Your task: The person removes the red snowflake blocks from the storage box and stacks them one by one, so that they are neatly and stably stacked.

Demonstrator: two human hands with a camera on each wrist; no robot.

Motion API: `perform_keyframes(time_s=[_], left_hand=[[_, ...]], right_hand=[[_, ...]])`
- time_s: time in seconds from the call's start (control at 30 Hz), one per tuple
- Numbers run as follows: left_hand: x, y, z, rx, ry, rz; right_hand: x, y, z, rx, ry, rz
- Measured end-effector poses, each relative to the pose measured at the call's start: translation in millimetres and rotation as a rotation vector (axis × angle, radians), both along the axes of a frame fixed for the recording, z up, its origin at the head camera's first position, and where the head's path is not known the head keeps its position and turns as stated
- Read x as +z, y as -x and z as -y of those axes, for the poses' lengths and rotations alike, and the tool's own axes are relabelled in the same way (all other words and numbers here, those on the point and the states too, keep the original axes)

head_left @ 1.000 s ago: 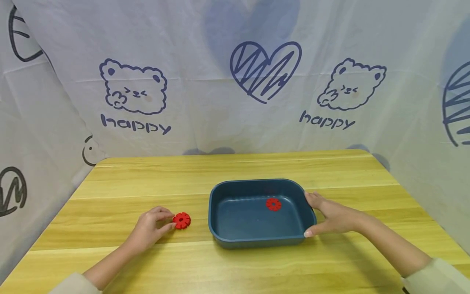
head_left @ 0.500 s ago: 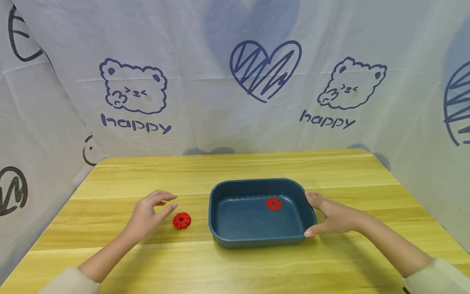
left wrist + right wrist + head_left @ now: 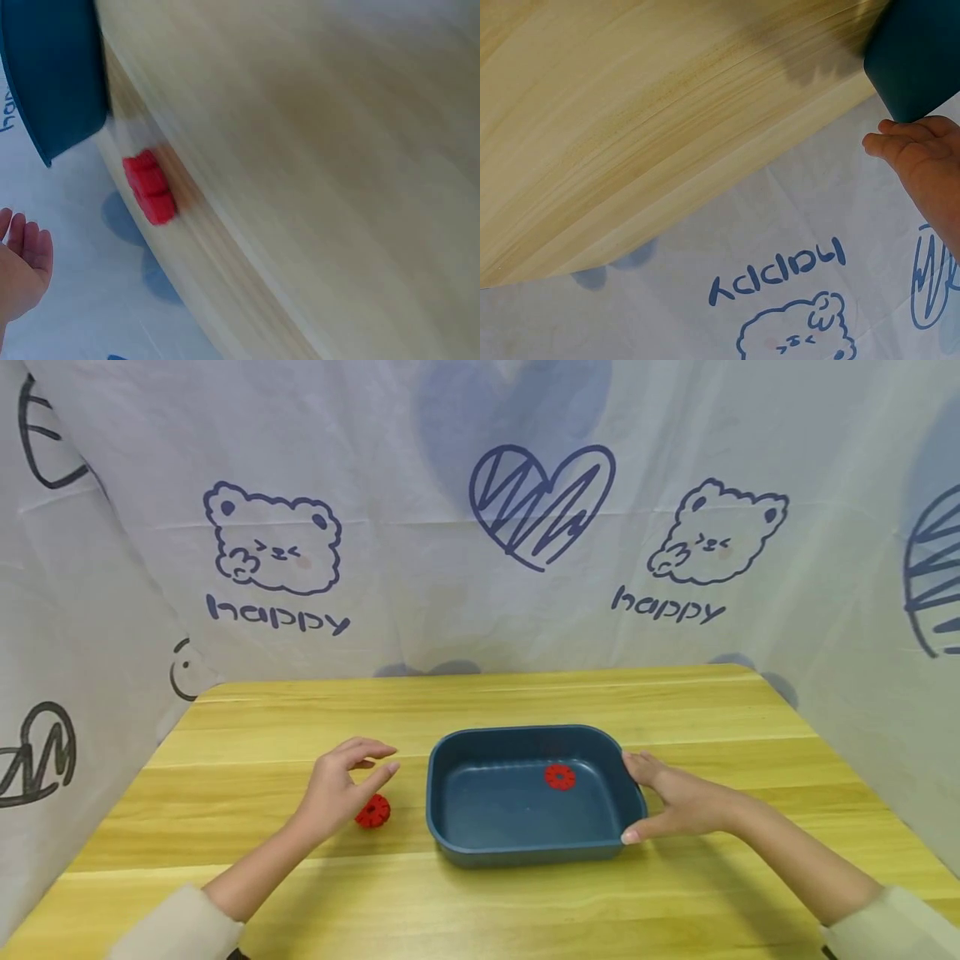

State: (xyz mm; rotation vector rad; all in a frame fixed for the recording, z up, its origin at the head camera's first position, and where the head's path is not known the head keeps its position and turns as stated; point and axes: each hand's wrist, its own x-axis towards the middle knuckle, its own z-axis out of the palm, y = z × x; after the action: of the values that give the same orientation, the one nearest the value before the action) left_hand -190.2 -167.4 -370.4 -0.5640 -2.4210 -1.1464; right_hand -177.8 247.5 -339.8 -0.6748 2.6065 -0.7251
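My left hand [image 3: 341, 787] hovers over the table to the left of a dark blue plastic bin [image 3: 525, 857]. Its thumb and fingers are parted and hold nothing. Just below and behind it sits a red notched snowflake disc [image 3: 375, 814], partly hidden by the hand. From the side in the left wrist view, the red piece [image 3: 149, 187] looks thick with deep notches. Another red notched disc [image 3: 559, 777] lies flat inside the bin towards its right. My right hand [image 3: 686, 800] grips the bin's right end, thumb at the near corner and fingers at the far one.
The bin rests on a yellow wood-grain table [image 3: 300, 718]. White cloth [image 3: 420, 593] printed with bears, hearts and the word "happy" hangs behind the table and along its sides.
My left hand has drawn its fingers away from the red disc on the table, risen and moved right towards the bin. The disc and my right hand have stayed put.
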Motion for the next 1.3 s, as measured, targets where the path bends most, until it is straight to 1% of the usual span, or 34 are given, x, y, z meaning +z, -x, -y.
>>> perform_keyframes(time_s=[0.13, 0.3, 0.47, 0.7, 1.0, 1.2, 1.3], left_hand=[[1.5, 3.2, -10.7, -0.012, -0.032, 0.002], [3.6, 7.2, -21.5, -0.027, -0.07, 0.026], [6.4, 9.5, -33.8, -0.055, -0.088, 0.034], [8.9, 11.7, -55.9, -0.104, -0.11, 0.042], [4.9, 14.9, -86.0, -0.156, -0.092, 0.043], [-1.5, 19.6, -105.0, -0.192, -0.083, 0.034], [-2.7, 20.0, -113.8, -0.206, -0.085, 0.048]], right_hand=[[-0.9, 0.8, 0.1, 0.003, 0.0, 0.0], [-0.1, 0.2, 0.5, -0.005, 0.001, 0.01], [0.3, -0.2, 0.6, -0.004, 0.005, 0.015], [-0.4, 0.0, 0.1, -0.004, 0.003, 0.013], [-1.3, -0.4, -0.5, -0.007, 0.007, 0.015], [-1.2, 0.0, -0.4, -0.009, 0.0, 0.017], [-1.1, 0.1, -0.2, -0.008, -0.002, 0.014]])
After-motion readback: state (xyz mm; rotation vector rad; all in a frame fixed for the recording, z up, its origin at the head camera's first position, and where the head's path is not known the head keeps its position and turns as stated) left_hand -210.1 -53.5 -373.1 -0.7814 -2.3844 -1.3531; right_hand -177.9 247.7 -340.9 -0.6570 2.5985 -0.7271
